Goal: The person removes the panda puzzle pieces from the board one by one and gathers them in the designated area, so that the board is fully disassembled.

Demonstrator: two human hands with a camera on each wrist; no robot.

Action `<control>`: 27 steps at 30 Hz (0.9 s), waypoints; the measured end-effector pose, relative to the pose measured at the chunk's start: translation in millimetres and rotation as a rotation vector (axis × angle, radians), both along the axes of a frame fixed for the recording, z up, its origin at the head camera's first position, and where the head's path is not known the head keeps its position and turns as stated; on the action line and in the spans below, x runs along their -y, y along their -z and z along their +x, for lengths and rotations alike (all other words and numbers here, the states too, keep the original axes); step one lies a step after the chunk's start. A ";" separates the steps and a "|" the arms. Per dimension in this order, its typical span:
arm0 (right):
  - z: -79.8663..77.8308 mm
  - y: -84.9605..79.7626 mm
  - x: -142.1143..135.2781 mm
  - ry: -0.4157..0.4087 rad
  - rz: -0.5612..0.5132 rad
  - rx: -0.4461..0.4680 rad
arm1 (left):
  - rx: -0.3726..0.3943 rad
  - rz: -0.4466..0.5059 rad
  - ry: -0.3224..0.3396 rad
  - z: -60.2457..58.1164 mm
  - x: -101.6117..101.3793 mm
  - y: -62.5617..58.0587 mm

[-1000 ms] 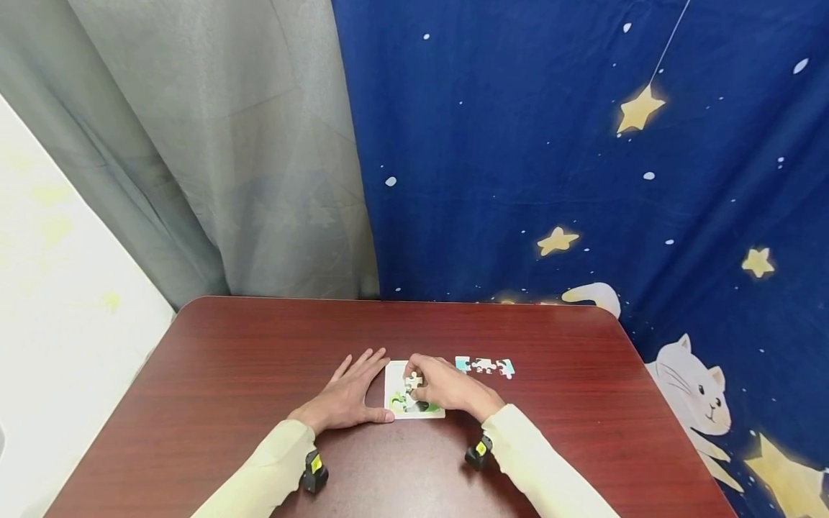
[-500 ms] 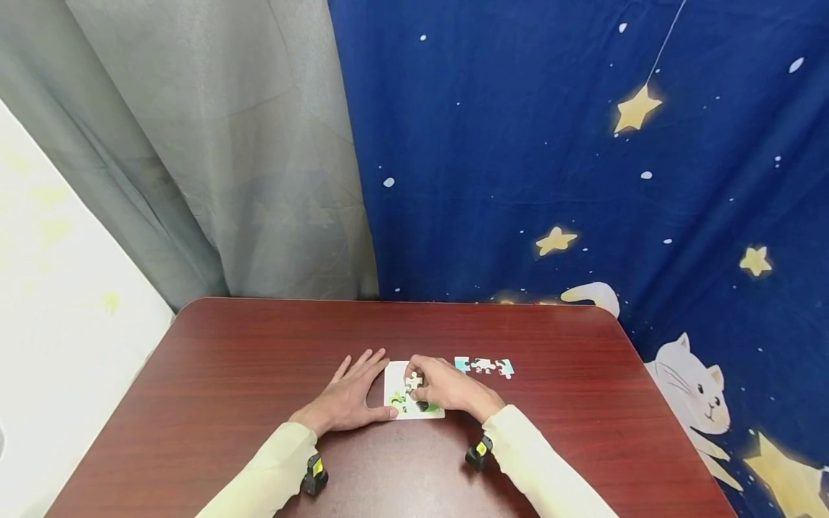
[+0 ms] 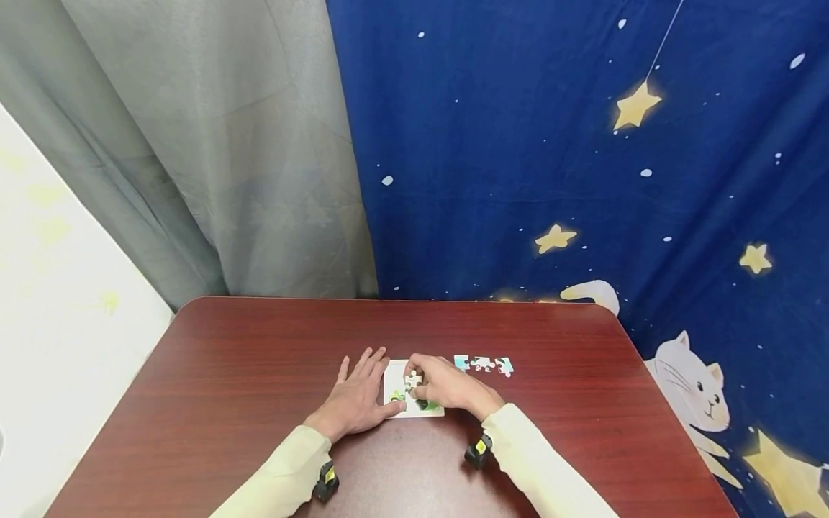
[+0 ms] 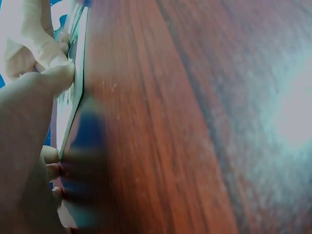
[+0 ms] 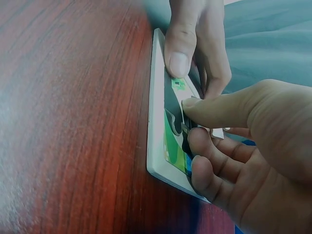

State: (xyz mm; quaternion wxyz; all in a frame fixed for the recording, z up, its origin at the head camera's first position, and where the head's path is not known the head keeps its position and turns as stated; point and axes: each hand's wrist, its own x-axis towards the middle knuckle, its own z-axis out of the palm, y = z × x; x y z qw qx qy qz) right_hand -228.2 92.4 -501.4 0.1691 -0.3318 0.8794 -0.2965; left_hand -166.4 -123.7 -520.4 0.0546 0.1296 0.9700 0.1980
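Observation:
A white-framed jigsaw board [image 3: 393,370] lies on the table, with green picture pieces along its near side. Over it my right hand [image 3: 448,383] pinches a pale puzzle piece [image 3: 413,378] between thumb and fingers. In the right wrist view, the right thumb [image 5: 214,109] and fingertips are close down on the board [image 5: 155,131], and the held piece is partly hidden. My left hand [image 3: 355,404] lies spread at the board's left side. Its thumb [image 5: 179,63] presses on the board's near left part, while the other fingers extend past the left edge.
To the right of the board lie several loose puzzle pieces [image 3: 482,364] in a row, white, black and light blue. The reddish-brown table [image 3: 246,360] reaches back to a grey curtain [image 3: 291,180] and a blue starry curtain [image 3: 466,180].
My left hand has slid a little to the right, its thumb moving from the board's near edge further onto it. The right hand stays almost in place, still pinching the piece.

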 end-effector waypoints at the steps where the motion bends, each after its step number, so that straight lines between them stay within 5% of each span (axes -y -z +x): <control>1: -0.1 0.2 -0.1 -0.002 -0.003 0.003 | 0.000 -0.005 -0.005 -0.3 -0.8 -0.2; 27: -2.8 2.8 2.0 0.094 -0.178 0.134 | 0.027 -0.023 -0.050 -2.6 -6.6 -4.9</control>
